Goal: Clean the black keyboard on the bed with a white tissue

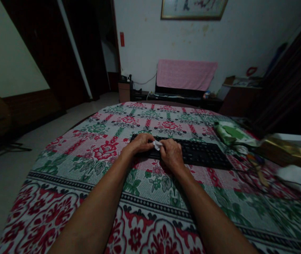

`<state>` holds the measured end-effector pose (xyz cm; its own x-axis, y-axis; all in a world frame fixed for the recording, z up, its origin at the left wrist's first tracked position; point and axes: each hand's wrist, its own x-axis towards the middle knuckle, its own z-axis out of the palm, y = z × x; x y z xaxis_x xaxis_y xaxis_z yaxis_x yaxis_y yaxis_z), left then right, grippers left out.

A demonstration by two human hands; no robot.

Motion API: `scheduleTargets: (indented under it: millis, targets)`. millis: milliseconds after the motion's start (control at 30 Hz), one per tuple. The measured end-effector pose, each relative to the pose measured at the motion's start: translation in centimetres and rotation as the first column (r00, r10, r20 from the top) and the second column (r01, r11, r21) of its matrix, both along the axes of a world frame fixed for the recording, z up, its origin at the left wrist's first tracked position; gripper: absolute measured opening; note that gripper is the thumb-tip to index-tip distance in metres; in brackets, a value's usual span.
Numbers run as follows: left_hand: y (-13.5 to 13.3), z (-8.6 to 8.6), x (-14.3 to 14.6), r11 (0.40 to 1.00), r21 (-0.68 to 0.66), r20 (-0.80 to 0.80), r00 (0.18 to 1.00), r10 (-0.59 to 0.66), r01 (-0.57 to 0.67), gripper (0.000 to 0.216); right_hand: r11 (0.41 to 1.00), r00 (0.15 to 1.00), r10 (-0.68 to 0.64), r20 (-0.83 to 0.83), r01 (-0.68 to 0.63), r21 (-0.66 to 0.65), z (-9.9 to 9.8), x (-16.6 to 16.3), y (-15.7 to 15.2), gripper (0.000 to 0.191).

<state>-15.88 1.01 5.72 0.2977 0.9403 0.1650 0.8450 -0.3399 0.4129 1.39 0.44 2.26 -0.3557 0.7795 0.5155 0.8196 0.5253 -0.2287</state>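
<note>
A black computer keyboard [202, 153] lies on the flower-patterned tablecloth [105, 151], set slightly askew. Over its left half, my left hand [143, 143] has its fingers drawn together at a small crumpled white wipe [157, 144]. My right hand [171, 152] pinches the other side of the same wipe. The two hands almost meet there, and they cover part of the keys. Some fingertips are hidden behind the hands.
On the right of the table lie a green-and-white packet [232, 133], a gold box [289, 150], a crumpled white item [294, 176] and tangled dark cables [251, 176]. Beyond the table, a pink cloth [186, 74] hangs over a screen against the wall.
</note>
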Motion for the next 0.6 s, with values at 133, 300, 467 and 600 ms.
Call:
scheduleTargets:
  millis: [133, 300, 467, 600]
  targets:
    - [0.5, -0.7, 0.0, 0.996, 0.088, -0.032, 0.999, -0.024, 0.026, 0.023, 0.999, 1.000, 0.030, 0.005, -0.030, -0.014, 0.2, -0.3, -0.1, 0.019]
    - [1.1, -1.5, -0.9, 0.975, 0.185, -0.013, 0.992, 0.129, -0.124, 0.027, 0.999, 0.998, 0.046, -0.042, -0.047, -0.026, 0.2, 0.0, 0.1, 0.020]
    - [1.3, -2.2, -2.0, 0.915, 0.190, -0.023, 0.931, 0.366, -0.355, 0.039, 0.995, 0.995, 0.093, -0.018, -0.093, -0.017, 0.5, 0.2, 0.9, 0.020]
    - [1.5, -2.6, -2.2, 0.926, 0.109, -0.059, 0.927, 0.369, -0.362, 0.038, 0.987, 0.978, 0.158, 0.136, -0.157, -0.016, 1.0, -0.4, 2.0, 0.024]
